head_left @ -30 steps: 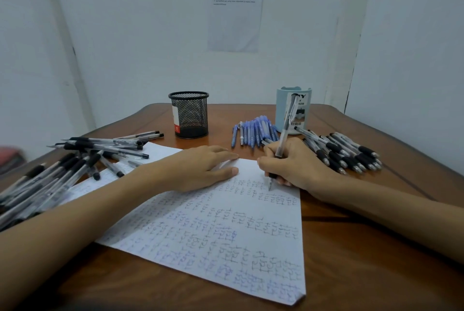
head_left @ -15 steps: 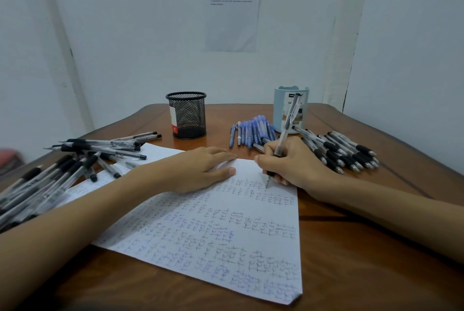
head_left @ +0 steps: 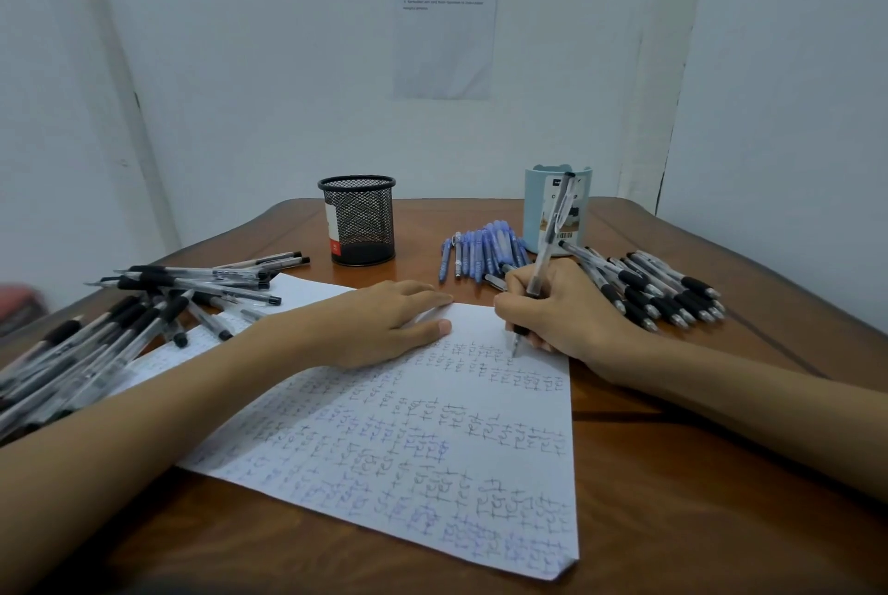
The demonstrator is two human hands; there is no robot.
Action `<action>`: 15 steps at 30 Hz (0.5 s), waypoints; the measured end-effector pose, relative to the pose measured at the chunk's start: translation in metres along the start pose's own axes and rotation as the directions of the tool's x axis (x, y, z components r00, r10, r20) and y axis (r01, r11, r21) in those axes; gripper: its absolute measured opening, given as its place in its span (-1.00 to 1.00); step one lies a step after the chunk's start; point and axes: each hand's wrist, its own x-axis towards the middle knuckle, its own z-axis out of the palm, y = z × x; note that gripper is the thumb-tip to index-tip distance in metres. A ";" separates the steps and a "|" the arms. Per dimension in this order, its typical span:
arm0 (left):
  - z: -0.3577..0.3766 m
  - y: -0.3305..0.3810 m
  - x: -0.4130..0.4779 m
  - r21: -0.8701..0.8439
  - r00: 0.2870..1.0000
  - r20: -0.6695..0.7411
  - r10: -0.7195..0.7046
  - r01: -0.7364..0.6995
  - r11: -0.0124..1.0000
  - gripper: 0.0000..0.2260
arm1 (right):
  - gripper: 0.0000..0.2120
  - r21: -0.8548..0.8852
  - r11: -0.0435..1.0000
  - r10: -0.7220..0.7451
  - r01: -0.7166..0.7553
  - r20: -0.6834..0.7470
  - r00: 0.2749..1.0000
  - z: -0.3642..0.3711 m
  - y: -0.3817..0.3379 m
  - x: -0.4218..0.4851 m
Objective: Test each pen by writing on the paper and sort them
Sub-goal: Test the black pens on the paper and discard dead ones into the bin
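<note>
Black mesh cup [head_left: 358, 219], pale-blue cup [head_left: 557, 215], blue pens [head_left: 485, 253] (paper [head_left: 432, 441] white).

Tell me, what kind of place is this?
Probably a little work desk in a plain room. A wooden table sits against white walls, a printed sheet is stuck on the wall, and heaps of pens lie beside a paper where the right hand grips a pen.

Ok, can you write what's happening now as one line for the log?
step: writing test | right hand: grips pen, tip on paper | left hand: flat on paper | blue pens: grouped beside blue cup
</note>
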 end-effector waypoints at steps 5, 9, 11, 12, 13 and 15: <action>0.000 0.000 0.000 -0.004 1.000 0.013 -0.005 0.006 1.000 -0.50 | -0.62 -0.022 0.999 -0.036 0.036 -0.011 0.999 0.000 0.001 -0.001; 0.000 0.000 -0.001 -0.016 1.000 0.012 -0.001 0.001 1.000 -0.51 | -0.61 -0.031 0.999 -0.032 0.032 -0.014 0.999 0.000 0.001 0.000; 0.001 0.000 -0.001 -0.015 1.000 0.010 0.002 -0.002 1.000 -0.51 | -0.62 -0.015 1.000 -0.024 0.024 -0.006 1.000 0.000 0.001 -0.001; 0.001 0.000 0.000 -0.014 1.000 0.010 0.001 -0.001 1.000 -0.51 | -0.62 -0.026 0.999 -0.033 0.033 -0.005 0.999 0.001 0.000 -0.001; 0.001 -0.001 0.000 -0.015 1.000 0.012 -0.001 0.001 1.000 -0.51 | -0.63 -0.048 0.998 -0.050 0.049 -0.010 0.999 0.001 0.000 -0.001; 0.001 -0.002 0.000 -0.020 1.000 0.014 -0.001 0.001 1.000 -0.51 | -0.64 -0.089 0.993 -0.084 0.082 -0.028 0.996 0.002 -0.001 -0.002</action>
